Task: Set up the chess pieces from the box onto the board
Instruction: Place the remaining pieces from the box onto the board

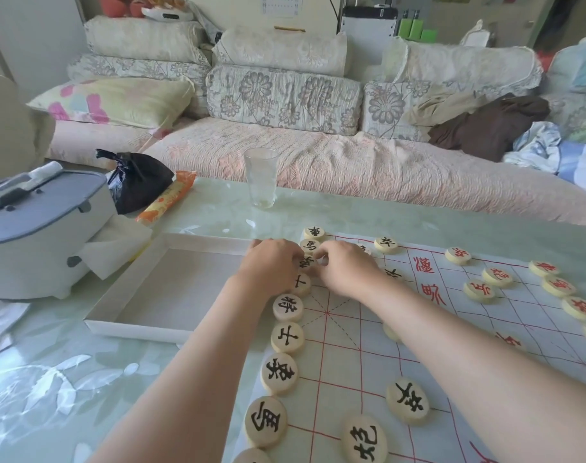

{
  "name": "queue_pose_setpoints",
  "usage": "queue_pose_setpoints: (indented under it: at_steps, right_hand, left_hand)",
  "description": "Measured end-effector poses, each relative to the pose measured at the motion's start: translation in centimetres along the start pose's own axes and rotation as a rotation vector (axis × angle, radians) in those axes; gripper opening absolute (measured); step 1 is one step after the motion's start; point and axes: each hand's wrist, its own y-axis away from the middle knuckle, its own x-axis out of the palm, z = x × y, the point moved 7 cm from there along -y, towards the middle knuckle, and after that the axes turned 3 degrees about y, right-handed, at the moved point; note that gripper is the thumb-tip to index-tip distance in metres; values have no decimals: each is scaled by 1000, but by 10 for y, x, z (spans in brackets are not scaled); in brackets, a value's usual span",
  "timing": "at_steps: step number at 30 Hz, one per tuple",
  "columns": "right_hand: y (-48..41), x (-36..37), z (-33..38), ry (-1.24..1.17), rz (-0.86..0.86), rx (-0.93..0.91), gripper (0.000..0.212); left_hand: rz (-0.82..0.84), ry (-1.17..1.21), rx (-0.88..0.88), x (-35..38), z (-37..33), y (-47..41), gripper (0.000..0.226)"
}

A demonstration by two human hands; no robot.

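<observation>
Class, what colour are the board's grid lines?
Red grid lines, clearest in the head view.

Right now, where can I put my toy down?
Inside the empty white box; on the bare table between the glass and the board; on the board's middle squares. Crowded: the row of black pieces beside the box.
</observation>
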Motion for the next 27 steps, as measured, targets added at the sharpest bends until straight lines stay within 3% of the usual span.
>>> queue_pose_setpoints:
  at_steps: [4,8,12,18,22,27]
  right_hand:
    - [-1,0,-2,-61,-9,-27,36]
    - [5,-5,-7,-80,-76,22,31]
    - [7,1,-1,-74,-18,-24,24]
    - [6,-7,0,-55,-61,-4,32]
    - [9,-3,-3,-45,-55,16,25]
    - [8,-1,6,-102,-17,-19,43]
  left_hand:
    - [-46,20,-14,-3,10,-5,26]
    - [-32,-44,8,-3,13,-6,30]
    - [-30,-35,9,-3,12,-5,27]
    - [-72,-54,-5,-10,14,-5,16]
    - [-62,-30,32,-9,9,-5,28]
    - [-71,-14,39,-9,9,-7,13]
